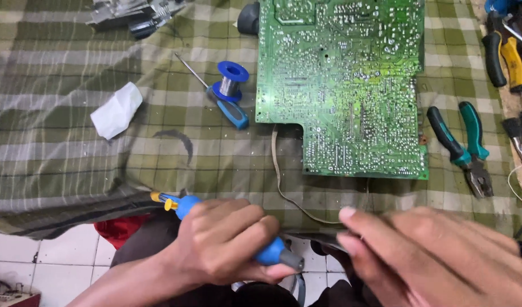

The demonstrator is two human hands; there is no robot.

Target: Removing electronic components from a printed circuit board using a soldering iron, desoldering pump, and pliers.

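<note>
Left hand [227, 244] at the near edge of the checked cloth [62, 131], fingers wrapped tight round a blue-handled tool [269, 253] with a yellow end and a grey tip, tool lying across the cloth's near edge, yellow end toward the left, grey tip toward the right. Right hand [437, 256] just beside it at the near right corner, blurred, fingers held close together and stretched toward the left, fingertips [347, 214] near the grey tip; whether anything is pinched there cannot be told. Something dark and flat under those fingertips, too smeared to name.

Further in, toward the far right of the cloth, a large green circuit board [352, 85], solder side up, with a notch cut from its near left corner. A thin pale cable [281, 182] running from that notch down toward the hands. Just left of the board, a blue spool of solder wire [231, 79] resting against a blue-handled screwdriver [224, 99], shaft pointing to the far left. Well to the left, a crumpled white tissue [118, 111]. At the far left corner, a grey metal part [130, 14]. Right of the board, green-handled pliers [462, 148], jaws toward the near edge. Along the right edge, more tools with black and yellow handles [508, 57]. White floor tiles [51, 261] below the cloth's near left edge.
</note>
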